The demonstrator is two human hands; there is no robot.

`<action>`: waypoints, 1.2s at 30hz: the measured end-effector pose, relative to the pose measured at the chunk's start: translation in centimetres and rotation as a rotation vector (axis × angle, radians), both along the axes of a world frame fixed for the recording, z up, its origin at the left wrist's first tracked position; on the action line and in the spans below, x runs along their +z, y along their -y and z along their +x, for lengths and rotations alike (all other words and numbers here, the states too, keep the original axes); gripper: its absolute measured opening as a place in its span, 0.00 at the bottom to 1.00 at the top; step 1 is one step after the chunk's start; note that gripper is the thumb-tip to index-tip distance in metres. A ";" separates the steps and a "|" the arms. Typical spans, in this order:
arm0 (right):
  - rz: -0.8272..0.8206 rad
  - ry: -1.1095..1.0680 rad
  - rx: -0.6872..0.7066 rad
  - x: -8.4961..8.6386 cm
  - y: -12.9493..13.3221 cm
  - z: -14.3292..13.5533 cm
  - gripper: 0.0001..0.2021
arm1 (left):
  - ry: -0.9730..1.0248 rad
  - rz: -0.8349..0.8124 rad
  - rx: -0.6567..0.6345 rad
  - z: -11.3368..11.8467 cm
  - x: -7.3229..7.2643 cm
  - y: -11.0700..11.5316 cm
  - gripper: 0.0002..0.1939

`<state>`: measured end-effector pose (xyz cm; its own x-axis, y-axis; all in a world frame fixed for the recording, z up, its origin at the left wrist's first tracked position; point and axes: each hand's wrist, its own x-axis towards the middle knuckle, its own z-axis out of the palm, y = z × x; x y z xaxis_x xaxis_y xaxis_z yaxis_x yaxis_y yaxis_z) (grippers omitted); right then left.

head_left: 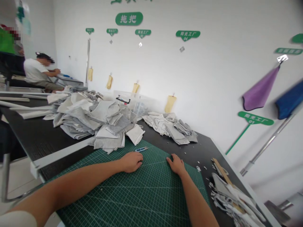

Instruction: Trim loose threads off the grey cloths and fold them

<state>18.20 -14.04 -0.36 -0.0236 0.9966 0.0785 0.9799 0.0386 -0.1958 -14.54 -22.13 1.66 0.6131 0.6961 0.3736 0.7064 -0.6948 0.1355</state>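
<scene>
My left hand (131,162) rests on the green cutting mat (132,195), its fingers loosely bent and slightly apart, with nothing seen in it. Just beyond its knuckles lie small blue thread snips (141,149), tips pointing right. Farther right, my right hand (176,164) lies on the mat's far part with fingers spread and holds nothing. Past the left hand rises a big heap of grey and white cloth pieces (94,113). A smaller pile of pale cloth (171,127) sits on the black table beyond my right hand.
Cloth scraps (229,195) and a wooden strip (222,171) lie along the right table edge. Behind the heaps stands a clear plastic bin (142,104). Yellow gloves (170,104) and a purple cloth (261,90) hang on the wall. A seated person (35,71) works at far left.
</scene>
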 end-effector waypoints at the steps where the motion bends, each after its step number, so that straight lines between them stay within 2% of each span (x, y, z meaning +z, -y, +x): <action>1: -0.002 -0.001 -0.003 0.0 -0.3 0.1 0.32 | 0.002 -0.002 0.002 0.0 0.0 0.0 0.09; 11: -0.033 0.012 -0.034 0.1 -2.4 0.9 0.32 | 0.010 -0.037 0.012 0.2 0.6 0.3 0.10; 18: -0.027 0.043 -0.062 0.5 -3.8 1.3 0.33 | 0.042 -0.044 0.034 0.2 0.4 0.3 0.11; 36: -0.020 0.079 -0.169 -0.5 -10.9 3.9 0.34 | 0.049 -0.086 0.040 0.1 0.3 -0.1 0.11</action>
<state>22.10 -3.13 -0.82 0.1395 0.9882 0.0632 0.9844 -0.1314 -0.1173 -14.45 -22.01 1.99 0.5663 0.7507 0.3402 0.7246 -0.6502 0.2285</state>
